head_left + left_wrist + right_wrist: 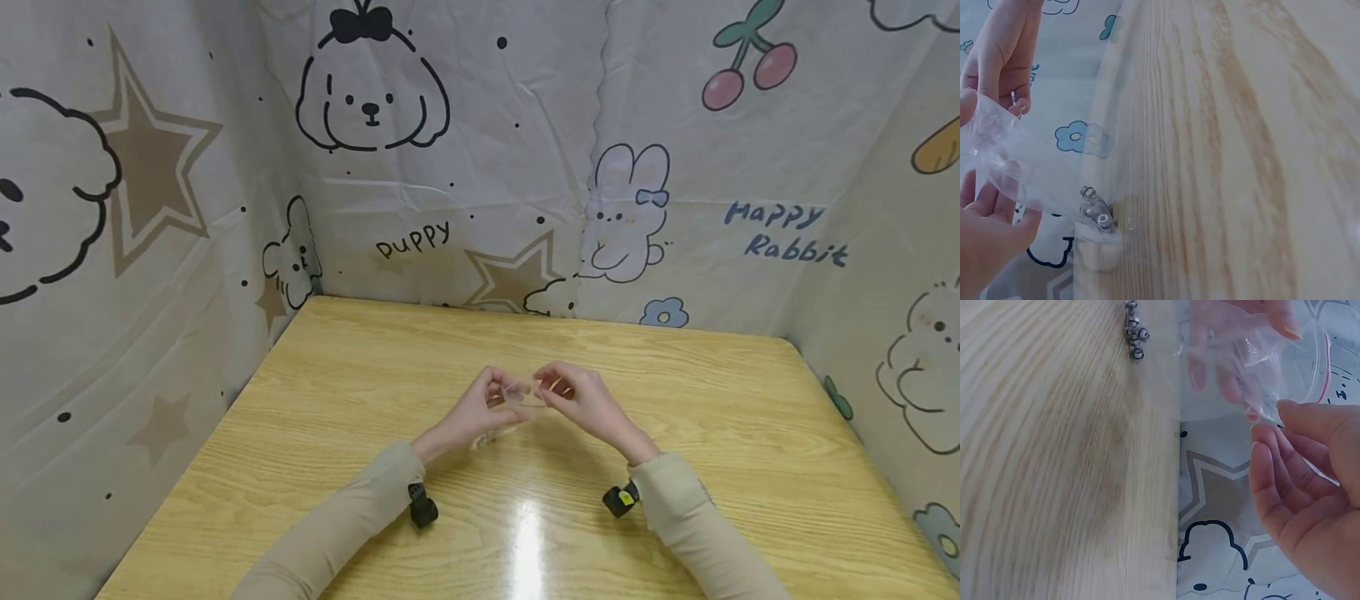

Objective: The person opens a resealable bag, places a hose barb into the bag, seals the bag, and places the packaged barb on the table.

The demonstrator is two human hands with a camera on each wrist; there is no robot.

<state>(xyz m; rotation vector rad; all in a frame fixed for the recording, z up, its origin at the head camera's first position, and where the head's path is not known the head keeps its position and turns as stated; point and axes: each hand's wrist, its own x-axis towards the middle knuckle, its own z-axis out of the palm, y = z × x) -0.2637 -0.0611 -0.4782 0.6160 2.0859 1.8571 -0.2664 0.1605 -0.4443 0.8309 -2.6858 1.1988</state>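
A clear plastic zip bag [1054, 181] with a red line along its mouth hangs between my two hands over the table. Several small silvery metal pieces with round ends [1099, 212] lie gathered at its bottom, close to the tabletop. My left hand [483, 404] holds the bag near its mouth, fingers behind the film and thumb on the near side. Opposite it, my right hand [581, 400] pinches the bag's edge between thumb and fingertips, as the right wrist view shows. A tiny shiny sliver [1014, 98] shows at the right fingertips; I cannot tell what it is.
The wooden table [360, 358] stretches out under both forearms, its far edge meeting a cartoon-printed cloth [480, 167]. That cloth also hangs along the left and right sides. A black wrist camera [423, 507] sits on the left sleeve, another camera [620, 500] on the right.
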